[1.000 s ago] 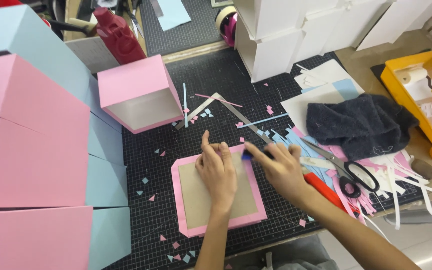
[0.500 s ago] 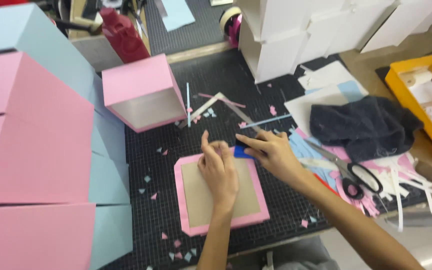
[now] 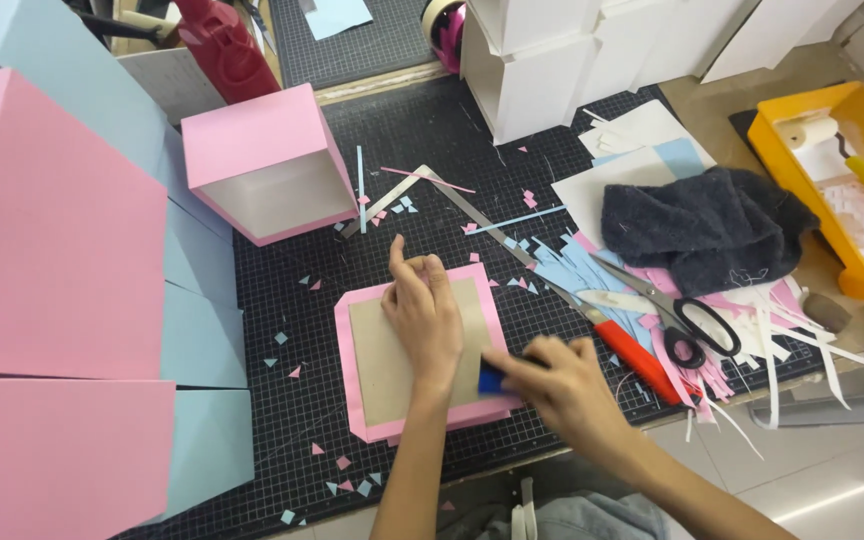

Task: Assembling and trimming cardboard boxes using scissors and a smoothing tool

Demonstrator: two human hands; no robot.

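A brown cardboard square (image 3: 387, 350) lies on a larger pink paper sheet (image 3: 345, 345) on the black cutting mat (image 3: 292, 290). My left hand (image 3: 424, 312) presses flat on the cardboard, fingers pointing away from me. My right hand (image 3: 562, 385) grips a small blue tool (image 3: 492, 378) and holds it against the pink sheet's lower right edge.
An open pink box (image 3: 270, 165) stands at the mat's back left, with stacked pink and blue boxes (image 3: 52, 270) on the left. A metal square ruler (image 3: 472, 215), scissors (image 3: 677, 315), a red-handled knife (image 3: 637, 360), a dark cloth (image 3: 707, 225), paper scraps and a yellow tray (image 3: 857, 190) lie on the right.
My right hand has slid the blue tool from the sheet's upper right corner down to its lower right edge. My left hand stays pressed on the cardboard.
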